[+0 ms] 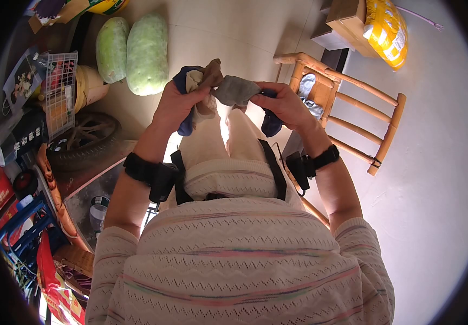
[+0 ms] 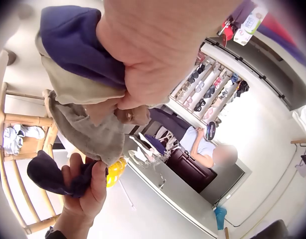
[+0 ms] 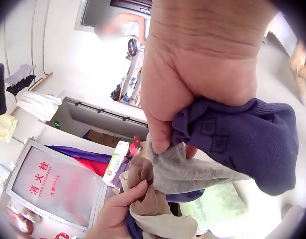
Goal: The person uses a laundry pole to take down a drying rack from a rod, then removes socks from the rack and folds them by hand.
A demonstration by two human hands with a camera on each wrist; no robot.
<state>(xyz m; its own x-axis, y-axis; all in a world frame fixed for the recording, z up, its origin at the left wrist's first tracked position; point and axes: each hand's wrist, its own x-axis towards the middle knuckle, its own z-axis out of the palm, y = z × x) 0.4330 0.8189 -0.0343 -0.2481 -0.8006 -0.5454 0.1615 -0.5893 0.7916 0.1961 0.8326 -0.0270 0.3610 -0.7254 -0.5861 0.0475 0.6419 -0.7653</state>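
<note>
My left hand (image 1: pixel 174 105) grips a bunch of socks: a navy sock (image 2: pixel 76 42), a beige sock (image 3: pixel 163 223) and a brown sock (image 3: pixel 139 170). Across from it, my right hand (image 1: pixel 288 105) pinches a grey sock (image 1: pixel 235 91) between thumb and fingers. A second navy sock (image 3: pixel 242 144), with ribbed knit, is held in that same right hand and hangs past its outer side. The grey sock spans the gap between the hands, its far end close beside the brown one. Both hands are raised in front of the knees.
A bamboo chair (image 1: pixel 348 100) at the right bears more light grey socks (image 1: pixel 307 86). Two large green gourds (image 1: pixel 147 54) lie on the floor ahead. At the left are a wheel (image 1: pixel 85 138) and a wire basket (image 1: pixel 60 95). Another person (image 2: pixel 200 144) sits farther off.
</note>
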